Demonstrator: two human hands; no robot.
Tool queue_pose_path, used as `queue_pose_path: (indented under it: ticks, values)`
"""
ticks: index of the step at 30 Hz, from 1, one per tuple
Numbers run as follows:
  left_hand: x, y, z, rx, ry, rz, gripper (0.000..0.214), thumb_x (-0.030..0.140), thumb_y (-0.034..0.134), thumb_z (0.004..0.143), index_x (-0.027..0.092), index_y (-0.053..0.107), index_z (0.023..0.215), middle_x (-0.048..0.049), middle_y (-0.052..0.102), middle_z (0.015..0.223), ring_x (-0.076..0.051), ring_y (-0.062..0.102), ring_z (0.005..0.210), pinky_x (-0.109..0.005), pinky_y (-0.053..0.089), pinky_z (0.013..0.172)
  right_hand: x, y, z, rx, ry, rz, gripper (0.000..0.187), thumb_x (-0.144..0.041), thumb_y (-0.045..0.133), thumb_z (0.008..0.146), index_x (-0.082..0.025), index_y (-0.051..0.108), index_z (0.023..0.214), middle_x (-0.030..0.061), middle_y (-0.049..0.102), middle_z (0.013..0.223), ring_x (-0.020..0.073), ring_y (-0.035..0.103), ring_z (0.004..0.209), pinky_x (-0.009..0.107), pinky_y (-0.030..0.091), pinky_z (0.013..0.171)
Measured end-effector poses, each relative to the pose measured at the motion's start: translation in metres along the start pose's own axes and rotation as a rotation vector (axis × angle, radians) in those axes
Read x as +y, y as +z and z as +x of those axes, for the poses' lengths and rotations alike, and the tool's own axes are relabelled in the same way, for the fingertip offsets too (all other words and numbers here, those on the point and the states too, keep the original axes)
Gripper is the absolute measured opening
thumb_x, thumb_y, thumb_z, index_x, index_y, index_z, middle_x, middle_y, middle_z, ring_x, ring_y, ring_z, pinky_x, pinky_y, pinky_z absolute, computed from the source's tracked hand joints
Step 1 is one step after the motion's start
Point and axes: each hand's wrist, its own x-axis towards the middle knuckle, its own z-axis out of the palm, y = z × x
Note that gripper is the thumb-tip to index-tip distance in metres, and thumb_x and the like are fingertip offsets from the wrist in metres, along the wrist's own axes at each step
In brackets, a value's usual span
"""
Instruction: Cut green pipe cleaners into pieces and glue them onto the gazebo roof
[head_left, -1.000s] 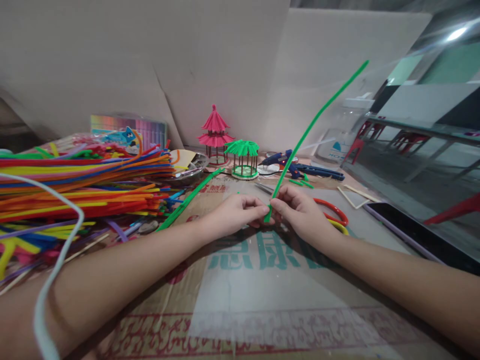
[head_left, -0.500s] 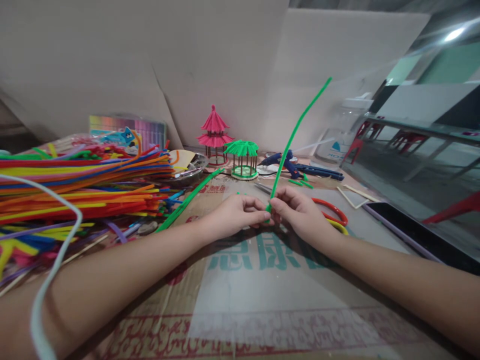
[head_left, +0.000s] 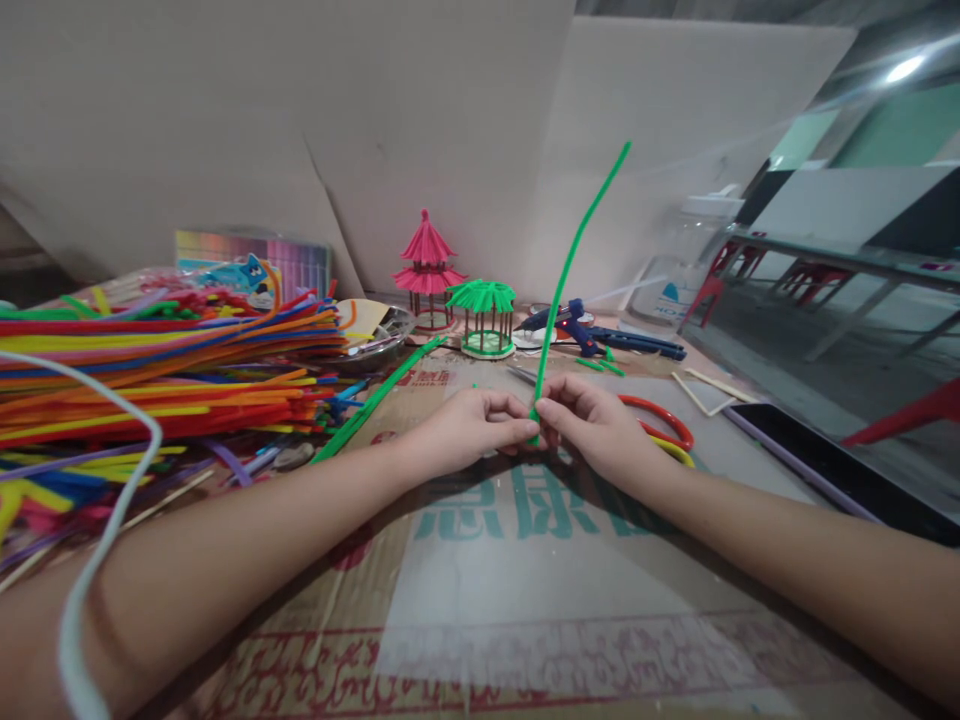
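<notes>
A green pipe cleaner rises from between my fingertips, its long free end bending up and to the right. My left hand pinches its lower end, which is partly hidden by the fingers. Close against it, my right hand grips the same pipe cleaner between thumb and forefinger. Behind my hands stands a small pavilion with a green roof, and beside it a taller pink-roofed pavilion. Scissors with red and yellow handles lie partly under my right hand.
Bundles of coloured pipe cleaners fill the left side, with a white cable crossing in front. Green pipe cleaners lie left of my hands. A blue glue gun, a clear bottle and a phone are to the right.
The upper end of the green pipe cleaner has swung left and stands more upright. Both hands keep their pinch in nearly the same place.
</notes>
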Motion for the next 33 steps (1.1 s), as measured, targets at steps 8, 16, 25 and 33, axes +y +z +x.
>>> queue_pose_path:
  ticks: [8, 16, 25, 33]
  values:
    - [-0.002, 0.000, 0.000, 0.004, -0.001, -0.005, 0.025, 0.038, 0.067, 0.077, 0.014, 0.064, 0.086, -0.0028, 0.071, 0.078, -0.009, 0.059, 0.062, -0.020, 0.041, 0.056, 0.000, 0.001, -0.002, 0.002, -0.011, 0.007, 0.023, -0.041, 0.060, 0.083, -0.020, 0.050, 0.085, -0.0046, 0.054, 0.068, 0.0097, 0.052, 0.056, 0.025, 0.044, 0.054]
    - [-0.001, -0.001, 0.000, 0.000, -0.020, 0.012, 0.029, 0.040, 0.067, 0.077, 0.014, 0.064, 0.089, -0.0052, 0.072, 0.082, -0.010, 0.061, 0.064, -0.020, 0.041, 0.055, -0.001, 0.001, -0.003, 0.021, -0.018, -0.013, 0.024, -0.042, 0.060, 0.083, -0.021, 0.050, 0.084, -0.0041, 0.055, 0.070, 0.0101, 0.054, 0.057, 0.025, 0.045, 0.054]
    - [-0.001, 0.000, -0.001, 0.009, -0.012, 0.017, 0.025, 0.039, 0.067, 0.078, 0.015, 0.064, 0.085, -0.0021, 0.071, 0.076, -0.009, 0.059, 0.061, -0.019, 0.040, 0.054, -0.002, 0.001, -0.003, 0.017, -0.031, -0.015, 0.022, -0.041, 0.059, 0.084, -0.020, 0.050, 0.084, -0.0042, 0.055, 0.069, 0.0095, 0.052, 0.056, 0.024, 0.045, 0.054]
    - [0.009, 0.004, -0.004, 0.045, -0.027, -0.018, 0.015, 0.029, 0.065, 0.079, 0.014, 0.061, 0.077, 0.0011, 0.065, 0.065, -0.007, 0.055, 0.056, -0.018, 0.036, 0.051, 0.002, 0.001, -0.002, -0.007, -0.003, 0.019, 0.025, -0.043, 0.061, 0.083, -0.020, 0.051, 0.085, -0.0039, 0.054, 0.072, 0.0101, 0.053, 0.060, 0.025, 0.044, 0.057]
